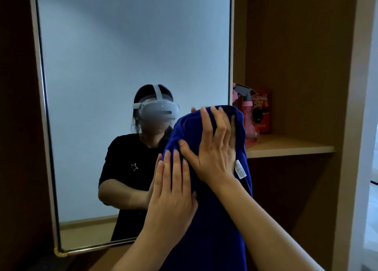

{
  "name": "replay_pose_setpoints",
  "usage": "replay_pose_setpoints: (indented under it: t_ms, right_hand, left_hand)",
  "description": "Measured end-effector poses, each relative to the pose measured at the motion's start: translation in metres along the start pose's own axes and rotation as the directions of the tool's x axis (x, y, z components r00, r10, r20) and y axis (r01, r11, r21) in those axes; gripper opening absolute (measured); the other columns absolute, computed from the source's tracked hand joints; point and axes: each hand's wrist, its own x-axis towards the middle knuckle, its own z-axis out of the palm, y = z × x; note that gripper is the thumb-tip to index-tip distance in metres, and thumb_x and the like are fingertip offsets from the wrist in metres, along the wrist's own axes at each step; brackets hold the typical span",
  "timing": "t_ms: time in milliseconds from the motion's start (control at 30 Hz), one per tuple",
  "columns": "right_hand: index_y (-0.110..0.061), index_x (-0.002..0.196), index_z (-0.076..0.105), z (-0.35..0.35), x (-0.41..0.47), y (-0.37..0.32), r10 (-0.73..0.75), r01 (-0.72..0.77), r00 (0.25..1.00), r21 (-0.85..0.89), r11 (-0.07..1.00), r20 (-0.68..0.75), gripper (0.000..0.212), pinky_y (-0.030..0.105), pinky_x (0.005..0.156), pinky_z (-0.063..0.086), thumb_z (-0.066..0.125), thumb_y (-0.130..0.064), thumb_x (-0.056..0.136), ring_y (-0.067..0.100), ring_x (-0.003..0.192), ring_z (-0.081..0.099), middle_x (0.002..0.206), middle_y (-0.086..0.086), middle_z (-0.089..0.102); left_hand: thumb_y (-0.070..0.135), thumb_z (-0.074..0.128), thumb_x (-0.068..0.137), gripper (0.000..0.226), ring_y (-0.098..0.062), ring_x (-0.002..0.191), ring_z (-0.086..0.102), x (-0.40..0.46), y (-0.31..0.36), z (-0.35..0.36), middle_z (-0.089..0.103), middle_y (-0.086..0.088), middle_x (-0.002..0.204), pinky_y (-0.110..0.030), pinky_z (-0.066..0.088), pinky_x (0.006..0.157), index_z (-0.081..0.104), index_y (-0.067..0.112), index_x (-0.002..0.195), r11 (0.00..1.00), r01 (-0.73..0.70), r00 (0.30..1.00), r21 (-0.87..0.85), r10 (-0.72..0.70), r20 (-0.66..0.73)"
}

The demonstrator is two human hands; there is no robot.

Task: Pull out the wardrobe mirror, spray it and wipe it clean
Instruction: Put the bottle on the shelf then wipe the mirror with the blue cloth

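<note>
Wiping step in hand. Mirror (131, 66) stands pulled out of the wardrobe; blue cloth (206, 219) lies against its lower right edge. Right hand (214, 148) and left hand (171, 191) press it flat, fingers straight. Spray bottle (248, 117) parked on shelf (286, 148). Next probably: sweep cloth toward the unwiped left side.

Dim, bluish; bowed wide-angle edges
</note>
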Motion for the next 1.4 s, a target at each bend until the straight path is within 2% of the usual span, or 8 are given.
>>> replay_pose_setpoints:
  t_ms: [200,433,500,600,800,1000,1233,1400]
  right_hand:
    - [-0.008,0.128,0.035,0.004,-0.003,0.000,0.054,-0.050,0.998,0.081,0.995,-0.045,0.065,0.033,0.119,0.013,0.050,-0.057,0.088,0.031,0.137,0.034,0.137,0.011,0.033]
    - [-0.009,0.121,0.039,0.005,0.020,0.000,0.059,-0.055,0.997,0.083,0.995,-0.040,0.056,0.034,0.117,0.011,0.047,-0.054,0.090,0.031,0.136,0.034,0.134,0.010,0.034]
    - [-0.009,0.122,0.040,0.004,0.036,0.001,0.048,-0.044,0.998,0.087,0.995,-0.042,0.056,0.038,0.116,0.018,0.047,-0.054,0.090,0.031,0.136,0.035,0.135,0.009,0.035]
    - [-0.011,0.128,0.039,0.001,0.066,0.001,0.057,-0.052,0.997,0.111,0.993,-0.047,0.059,0.046,0.105,0.039,0.046,-0.056,0.090,0.028,0.136,0.034,0.135,0.007,0.035]
    - [-0.010,0.128,0.042,-0.001,0.127,0.002,0.073,-0.067,0.996,0.129,0.989,-0.044,0.060,0.044,0.093,0.050,0.048,-0.056,0.090,0.025,0.135,0.036,0.136,0.005,0.036]
    - [-0.011,0.129,0.040,0.000,0.199,0.006,0.075,-0.074,0.997,0.115,0.991,-0.006,0.058,0.051,0.083,0.056,0.048,-0.054,0.090,0.023,0.137,0.030,0.136,0.005,0.034]
    - [-0.010,0.129,0.040,0.001,0.269,0.009,0.063,-0.062,0.998,0.077,0.995,-0.019,0.059,0.048,0.096,0.047,0.047,-0.053,0.091,0.024,0.137,0.032,0.136,0.005,0.035]
    - [-0.008,0.130,0.040,-0.002,0.318,0.009,0.074,-0.073,0.997,0.057,0.996,-0.013,0.061,0.045,0.100,0.043,0.045,-0.055,0.091,0.025,0.137,0.033,0.136,0.006,0.035]
  left_hand:
    - [0.032,0.033,0.098,0.066,-0.045,0.145,0.015,0.004,-0.003,0.001,0.017,-0.033,0.153,-0.051,0.010,0.120,0.020,-0.011,0.146,1.000,-0.004,1.000,0.007,0.004,-0.020]
    - [0.033,0.030,0.099,0.066,-0.043,0.145,0.016,0.031,-0.014,-0.008,0.019,-0.032,0.154,-0.049,0.010,0.120,0.019,-0.011,0.147,1.000,0.015,0.999,0.011,-0.015,-0.032]
    - [0.032,0.030,0.098,0.066,-0.043,0.145,0.017,0.045,-0.018,-0.013,0.020,-0.032,0.153,-0.049,0.012,0.120,0.018,-0.011,0.147,0.999,0.024,0.998,0.022,-0.023,-0.054]
    - [0.032,0.030,0.098,0.066,-0.043,0.145,0.018,0.072,-0.027,-0.021,0.020,-0.032,0.153,-0.049,0.014,0.119,0.017,-0.011,0.147,0.999,0.034,0.997,0.021,-0.033,-0.066]
    - [0.033,0.029,0.099,0.066,-0.042,0.146,0.013,0.126,-0.046,-0.037,0.019,-0.033,0.153,-0.049,0.011,0.120,0.019,-0.012,0.147,0.998,0.048,0.998,0.032,-0.046,-0.049]
    - [0.032,0.029,0.099,0.065,-0.043,0.145,0.015,0.193,-0.065,-0.058,0.019,-0.033,0.153,-0.049,0.011,0.120,0.021,-0.013,0.145,0.998,0.050,0.998,0.025,-0.048,-0.045]
    - [0.034,0.028,0.100,0.069,-0.041,0.147,0.011,0.255,-0.091,-0.080,0.011,-0.031,0.156,-0.047,0.009,0.121,0.009,-0.010,0.149,0.999,0.037,0.999,0.004,-0.037,-0.032]
    - [0.035,0.030,0.100,0.069,-0.040,0.147,0.012,0.299,-0.112,-0.100,0.012,-0.029,0.157,-0.047,0.010,0.121,0.011,-0.009,0.150,1.000,0.029,1.000,0.007,-0.029,-0.005]
